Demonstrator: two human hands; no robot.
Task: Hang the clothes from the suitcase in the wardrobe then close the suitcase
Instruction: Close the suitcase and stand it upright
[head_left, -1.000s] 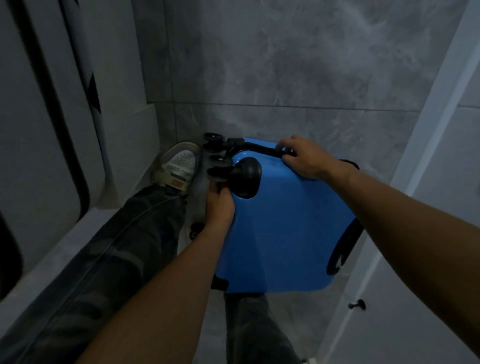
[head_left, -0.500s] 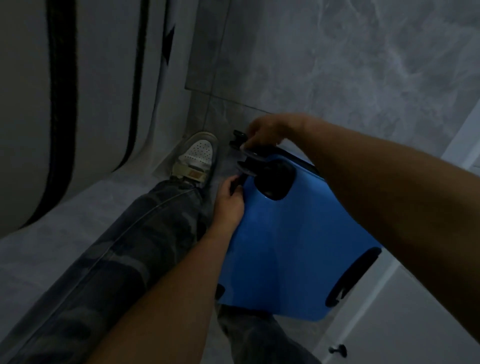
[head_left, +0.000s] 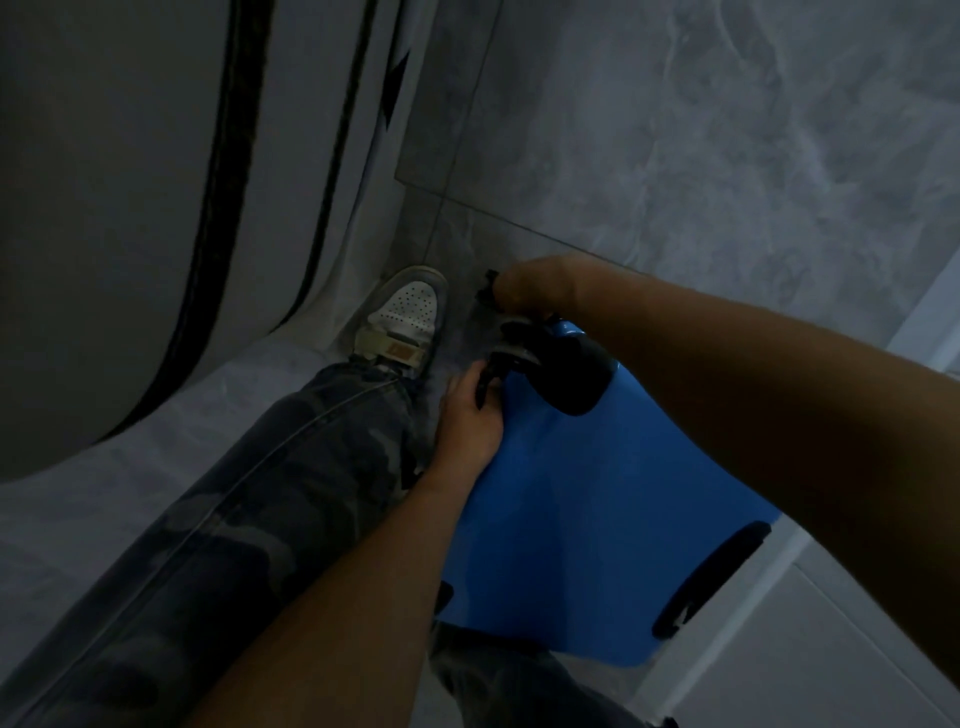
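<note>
The blue suitcase (head_left: 582, 519) lies shut at centre right of the frame, wheels toward the top; the left hand (head_left: 470, 415) grips its near edge, fingers curled around a black wheel (head_left: 511, 358); the right hand (head_left: 530, 286) covers the far wheel end, its fingers hidden; a white shoe (head_left: 408, 317) sits just left.

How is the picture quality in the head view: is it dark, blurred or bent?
Head view: dim and underexposed; the blue suitcase is the only strong colour; left hand and right hand look soft; the wide lens bends the wall stripes; no glare.
</note>
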